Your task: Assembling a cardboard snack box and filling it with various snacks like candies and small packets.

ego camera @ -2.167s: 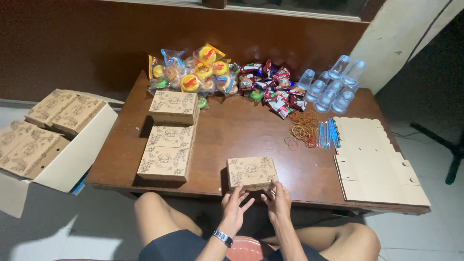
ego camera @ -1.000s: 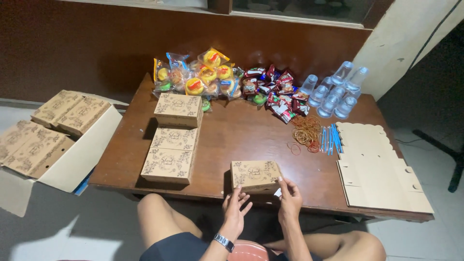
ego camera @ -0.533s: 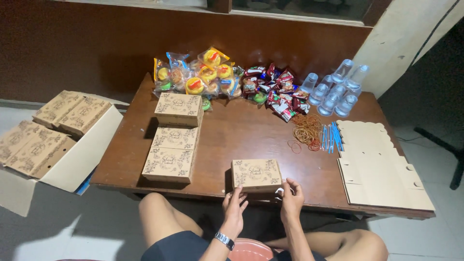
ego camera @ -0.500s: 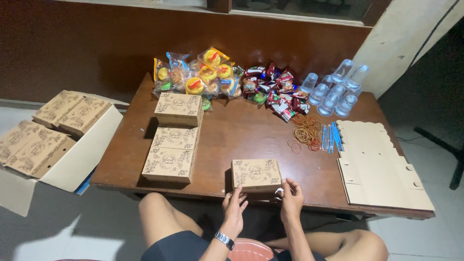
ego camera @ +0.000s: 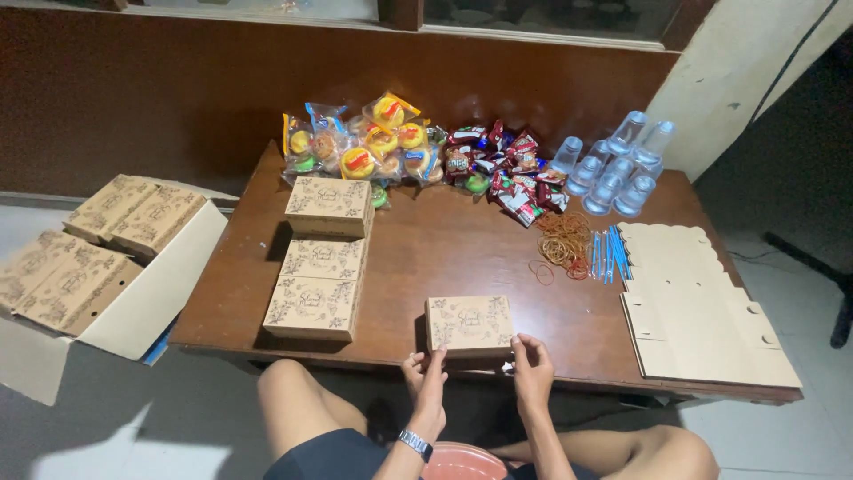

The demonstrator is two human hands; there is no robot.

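Because it is folded from thin brown card, the small printed cardboard box [ego camera: 469,325] at the near edge of the wooden table [ego camera: 444,258] looks light and fairly stiff along its folds, yet its flat lid and walls would likely dent under a hard squeeze; I judge the safest hold to be at the 2 short ends or the lower corners, with fingers spread rather than pinched.

Far left, an open white carton [ego camera: 147,293] on the floor holds 4 more such boxes. On the left part of the table, 3 closed boxes [ego camera: 322,271] lie in a row running from near to far. Beyond them lie bagged snacks [ego camera: 364,147] and, to their right, red-wrapped sweets [ego camera: 506,169].

The left hand [ego camera: 426,378] sits at the box's near left corner, fingers curled up against the front wall, touching it rather than gripping round it. The right hand [ego camera: 531,369] rests at the near right corner, fingers loosely bent, thumb by the box's lower edge; whether it pinches a flap there I cannot tell. The box thus lies just beyond both hands, between them.

Further right are clear plastic cups [ego camera: 613,164], rubber bands [ego camera: 562,244], blue straws [ego camera: 609,253] and flat unfolded box blanks [ego camera: 702,311].
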